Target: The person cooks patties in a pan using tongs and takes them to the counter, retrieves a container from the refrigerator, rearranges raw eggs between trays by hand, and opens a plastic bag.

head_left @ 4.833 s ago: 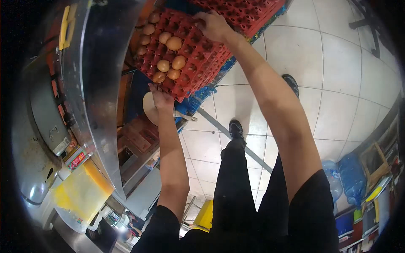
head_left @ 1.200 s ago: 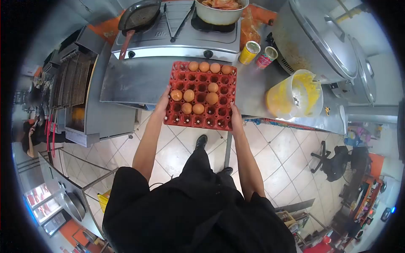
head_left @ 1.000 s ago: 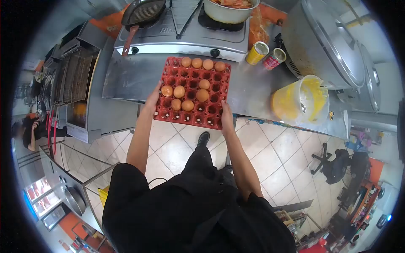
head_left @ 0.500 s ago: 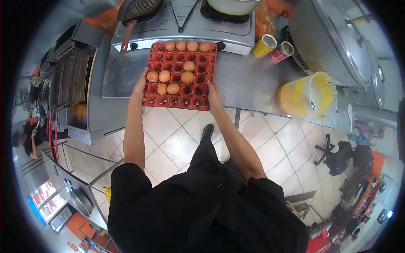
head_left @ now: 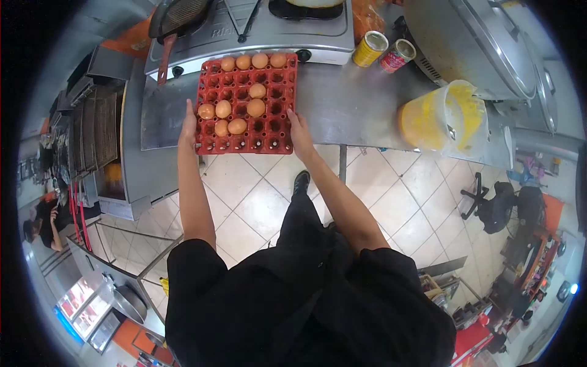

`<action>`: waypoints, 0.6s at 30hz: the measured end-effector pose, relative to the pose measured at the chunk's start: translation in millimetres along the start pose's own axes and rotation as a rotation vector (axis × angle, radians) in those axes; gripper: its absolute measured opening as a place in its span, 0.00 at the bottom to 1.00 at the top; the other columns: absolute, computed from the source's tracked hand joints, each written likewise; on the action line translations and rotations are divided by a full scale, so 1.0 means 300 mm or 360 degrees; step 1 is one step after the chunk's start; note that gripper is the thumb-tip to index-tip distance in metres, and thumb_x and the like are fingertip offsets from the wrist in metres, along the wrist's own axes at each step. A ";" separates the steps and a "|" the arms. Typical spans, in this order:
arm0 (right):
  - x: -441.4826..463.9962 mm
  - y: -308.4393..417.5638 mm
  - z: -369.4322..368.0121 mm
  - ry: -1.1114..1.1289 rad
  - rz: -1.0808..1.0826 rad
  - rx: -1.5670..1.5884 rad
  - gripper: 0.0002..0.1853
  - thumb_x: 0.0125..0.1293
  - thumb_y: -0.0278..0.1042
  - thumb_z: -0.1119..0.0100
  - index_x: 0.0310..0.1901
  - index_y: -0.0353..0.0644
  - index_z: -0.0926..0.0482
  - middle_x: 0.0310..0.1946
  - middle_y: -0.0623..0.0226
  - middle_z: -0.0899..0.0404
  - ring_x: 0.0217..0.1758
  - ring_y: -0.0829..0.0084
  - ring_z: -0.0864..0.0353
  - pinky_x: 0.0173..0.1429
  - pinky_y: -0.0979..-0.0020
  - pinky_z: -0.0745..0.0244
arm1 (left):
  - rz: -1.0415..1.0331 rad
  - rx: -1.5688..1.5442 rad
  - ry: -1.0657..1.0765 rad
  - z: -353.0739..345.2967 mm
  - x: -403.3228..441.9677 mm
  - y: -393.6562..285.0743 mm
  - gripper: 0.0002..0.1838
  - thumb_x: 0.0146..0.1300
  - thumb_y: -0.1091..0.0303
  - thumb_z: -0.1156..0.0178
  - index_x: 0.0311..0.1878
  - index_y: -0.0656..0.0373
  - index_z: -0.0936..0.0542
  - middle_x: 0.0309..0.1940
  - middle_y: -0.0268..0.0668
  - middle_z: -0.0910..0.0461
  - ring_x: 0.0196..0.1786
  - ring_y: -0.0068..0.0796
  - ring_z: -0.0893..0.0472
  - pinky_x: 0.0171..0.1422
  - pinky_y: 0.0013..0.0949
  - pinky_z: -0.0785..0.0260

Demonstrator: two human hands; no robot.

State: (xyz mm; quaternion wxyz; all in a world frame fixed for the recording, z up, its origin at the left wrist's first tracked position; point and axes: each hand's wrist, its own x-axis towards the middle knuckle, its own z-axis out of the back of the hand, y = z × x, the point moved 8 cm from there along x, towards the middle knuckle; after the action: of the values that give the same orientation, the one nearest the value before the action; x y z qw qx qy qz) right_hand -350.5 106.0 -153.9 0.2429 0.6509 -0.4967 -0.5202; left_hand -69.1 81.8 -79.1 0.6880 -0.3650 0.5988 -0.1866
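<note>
A red egg tray is held level between my two hands, over the front edge of the steel counter. My left hand grips its left side, and my right hand grips its right side near the front corner. Four-egg row aside, several brown eggs line the far edge, and more eggs sit in the middle and left cups. Many cups hold no egg. The fingers under the tray are hidden.
Behind the tray stands a gas stove with a grill pan. To the right are a yellow can, a red can, a yellow-stained plastic container and a large metal cooker. Another person is at the far left.
Earlier my hands were at a stack of red trays below the counter. Since then one tray with eggs has come up over the counter, and lately it has shifted left and toward the stove.
</note>
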 end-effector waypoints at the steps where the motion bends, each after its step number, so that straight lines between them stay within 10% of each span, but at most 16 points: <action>1: 0.019 -0.030 0.031 -0.0066 0.0021 -0.0124 0.29 0.66 0.53 0.53 0.49 0.27 0.31 0.49 0.52 0.35 0.53 0.65 0.35 0.61 0.71 0.43 | -0.0023 0.0045 -0.0070 0.001 -0.011 -0.004 0.41 0.63 0.33 0.71 0.66 0.58 0.41 0.62 0.42 0.36 0.62 0.38 0.33 0.63 0.41 0.37; 7: -0.071 0.073 0.081 -0.0301 0.0424 -0.0703 0.26 0.66 0.50 0.54 0.51 0.30 0.32 0.50 0.50 0.36 0.53 0.57 0.36 0.61 0.66 0.43 | -0.0203 -0.0082 0.0049 0.171 0.176 0.076 0.46 0.59 0.28 0.74 0.66 0.59 0.42 0.64 0.47 0.40 0.66 0.41 0.38 0.68 0.42 0.46; 13: -0.411 0.023 0.382 -0.0134 0.0370 -0.0827 0.21 0.63 0.43 0.48 0.50 0.34 0.30 0.48 0.51 0.32 0.50 0.57 0.30 0.53 0.63 0.33 | -0.0966 -0.0299 -0.1168 0.489 -0.095 0.127 0.28 0.69 0.49 0.67 0.51 0.67 0.31 0.54 0.49 0.30 0.57 0.45 0.32 0.64 0.47 0.42; 14: -0.462 -0.008 0.488 -0.0099 0.0213 -0.0796 0.22 0.62 0.44 0.47 0.49 0.33 0.29 0.47 0.51 0.30 0.49 0.58 0.28 0.52 0.63 0.32 | -0.1215 0.0379 -0.1434 0.530 -0.147 0.178 0.21 0.66 0.57 0.58 0.49 0.67 0.29 0.51 0.48 0.28 0.55 0.44 0.30 0.63 0.46 0.41; 18: -0.662 -0.227 1.080 -0.0532 -0.0313 -0.0978 0.22 0.59 0.46 0.45 0.46 0.35 0.24 0.41 0.50 0.22 0.47 0.60 0.23 0.51 0.65 0.29 | -0.0275 0.0743 -0.1389 0.596 -0.069 0.697 0.22 0.62 0.55 0.52 0.53 0.61 0.29 0.49 0.44 0.27 0.49 0.38 0.26 0.53 0.40 0.35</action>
State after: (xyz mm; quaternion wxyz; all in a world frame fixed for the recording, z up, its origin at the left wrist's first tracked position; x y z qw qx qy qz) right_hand -614.4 376.0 -234.4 0.2914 0.4981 -0.2851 -0.7653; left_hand 60.3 284.7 -213.6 0.9196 -0.2937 0.1651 -0.2019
